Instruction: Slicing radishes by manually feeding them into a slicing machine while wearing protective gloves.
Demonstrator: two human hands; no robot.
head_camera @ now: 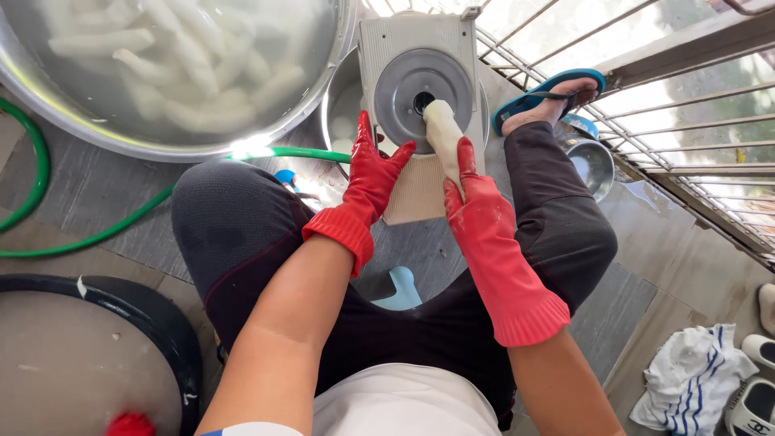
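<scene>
My right hand (476, 202) clamps its grip on the white root (441, 129), pressing it to the slicer's disc (416, 97); my left hand (373, 173), fingers apart, steadies the slicer (379, 48).

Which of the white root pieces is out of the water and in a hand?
The one held by the right hand against the slicer disc: that white piece. The others soak in the big basin.

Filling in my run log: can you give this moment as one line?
left hand: open, on slicer | right hand: holds white root at blade | basin: peeled roots in water
</scene>
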